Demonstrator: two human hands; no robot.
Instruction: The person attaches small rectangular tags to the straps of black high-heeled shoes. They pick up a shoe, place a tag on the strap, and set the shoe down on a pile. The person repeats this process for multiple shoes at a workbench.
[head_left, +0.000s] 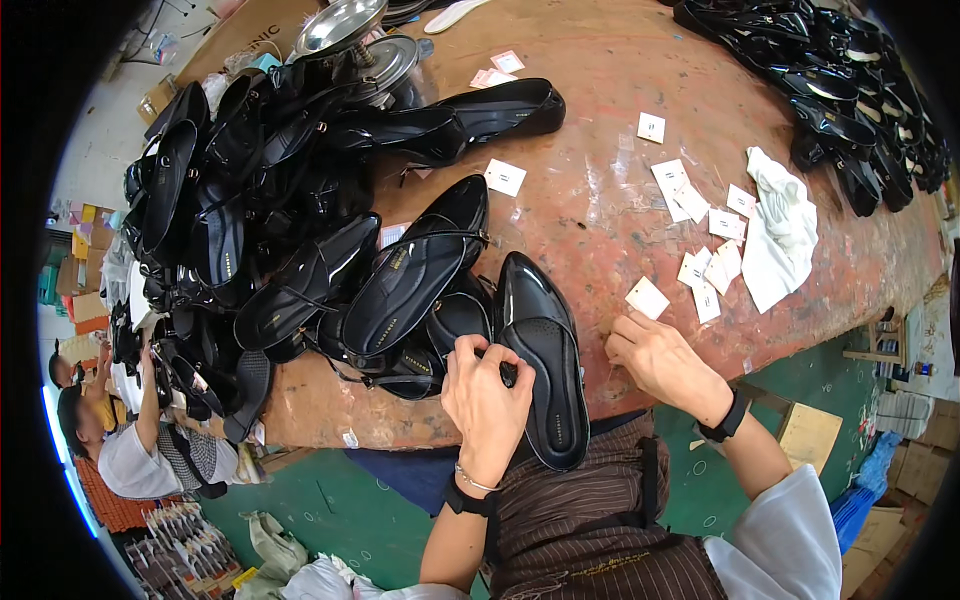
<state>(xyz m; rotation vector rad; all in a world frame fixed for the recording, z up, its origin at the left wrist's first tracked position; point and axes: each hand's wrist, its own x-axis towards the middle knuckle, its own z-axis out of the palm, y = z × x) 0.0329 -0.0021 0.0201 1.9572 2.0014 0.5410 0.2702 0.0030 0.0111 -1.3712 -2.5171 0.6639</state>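
Observation:
A black patent pointed flat shoe lies sole down at the table's front edge, its toe pointing away from me. My left hand pinches a dark part at the left side of this shoe between thumb and forefinger. To the right, my right hand rests low over the table with fingers curled. Its fingertips are close to a white paper tag; whether they hold anything is hidden. Left of my left hand, another black strapped shoe lies on top of more shoes.
A heap of black shoes covers the left of the worn table. More shoes crowd the far right. Several tags lie beside a white cloth. Metal dishes stand at the back. People are at left.

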